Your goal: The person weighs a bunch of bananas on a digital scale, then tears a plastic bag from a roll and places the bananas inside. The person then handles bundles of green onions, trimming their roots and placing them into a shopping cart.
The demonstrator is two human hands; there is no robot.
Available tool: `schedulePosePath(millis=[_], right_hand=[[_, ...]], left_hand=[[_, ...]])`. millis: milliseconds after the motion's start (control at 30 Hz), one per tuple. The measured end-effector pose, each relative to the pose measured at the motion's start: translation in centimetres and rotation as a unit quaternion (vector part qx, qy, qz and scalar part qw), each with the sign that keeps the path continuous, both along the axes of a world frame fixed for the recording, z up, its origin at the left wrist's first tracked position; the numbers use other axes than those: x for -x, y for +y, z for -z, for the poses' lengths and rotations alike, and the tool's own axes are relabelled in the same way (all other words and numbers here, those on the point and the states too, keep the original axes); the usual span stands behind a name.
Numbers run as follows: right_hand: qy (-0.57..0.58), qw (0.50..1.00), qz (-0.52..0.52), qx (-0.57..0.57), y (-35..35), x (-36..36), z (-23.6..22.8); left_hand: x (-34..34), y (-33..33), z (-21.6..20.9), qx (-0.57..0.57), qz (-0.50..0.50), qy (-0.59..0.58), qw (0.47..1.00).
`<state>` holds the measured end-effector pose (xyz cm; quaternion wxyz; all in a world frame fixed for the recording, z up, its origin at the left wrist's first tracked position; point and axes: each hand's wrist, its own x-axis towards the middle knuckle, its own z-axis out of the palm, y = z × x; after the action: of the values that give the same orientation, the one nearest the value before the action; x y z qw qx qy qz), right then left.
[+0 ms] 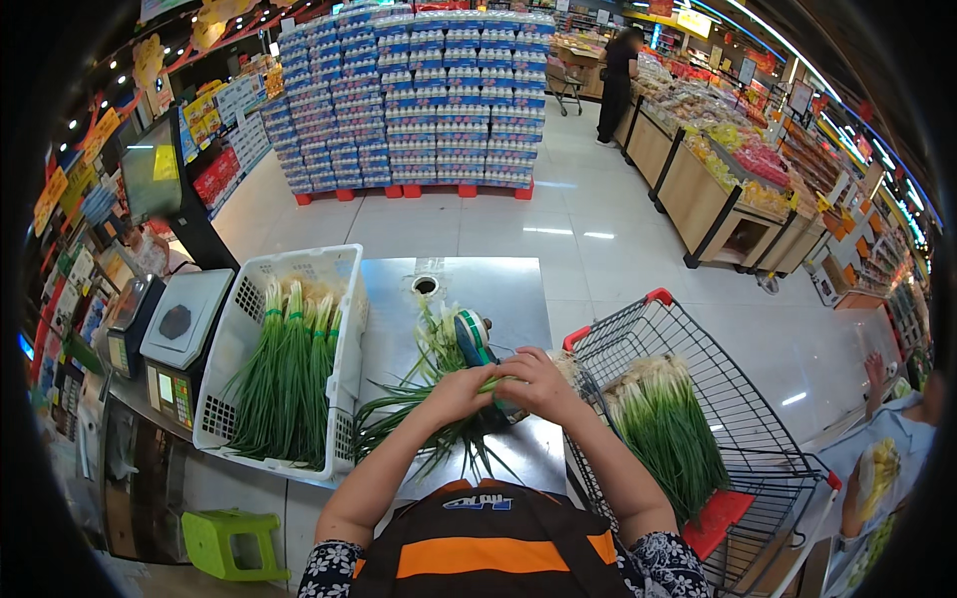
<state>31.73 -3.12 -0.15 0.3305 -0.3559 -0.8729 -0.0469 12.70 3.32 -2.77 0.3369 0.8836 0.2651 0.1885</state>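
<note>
Over the steel table [508, 289], my left hand [459, 395] is closed around a few scallions [409, 407], their green leaves trailing left and toward me. My right hand [541, 387] meets it, fingers bent and pinching at the same stalks; the exact grip is partly hidden. Just beyond my fingers stands a teal and white rounded device [473, 337], which looks like a tape dispenser. Loose pale trimmings [433, 334] lie beside it, near a round hole [425, 285] in the tabletop. To the left, a white plastic crate [344, 399] holds scallion bundles [289, 374] with green bands.
At right, a wire shopping cart [743, 359] carries a heap of scallions [666, 434]. A scale [184, 324] stands left of the crate, a green stool [234, 543] below. Another person [887, 448] is close at right; a person in black [618, 85] stands far off. Stacked drink cartons [429, 110] rise ahead.
</note>
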Motion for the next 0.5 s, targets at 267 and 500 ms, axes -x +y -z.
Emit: schedulePosePath(millis=[267, 500], right_hand=[[0.153, 0.966, -0.012, 0.211, 1.0, 1.0, -1.4], [-0.001, 0.988, 0.041, 0.148, -0.6, -1.7, 0.7]], left_hand=[[1.7, -0.6, 1.3, -0.013, -0.054, 0.044, 0.997], [-1.0, -0.1, 2.5, 0.02, 0.01, 0.006, 1.0]])
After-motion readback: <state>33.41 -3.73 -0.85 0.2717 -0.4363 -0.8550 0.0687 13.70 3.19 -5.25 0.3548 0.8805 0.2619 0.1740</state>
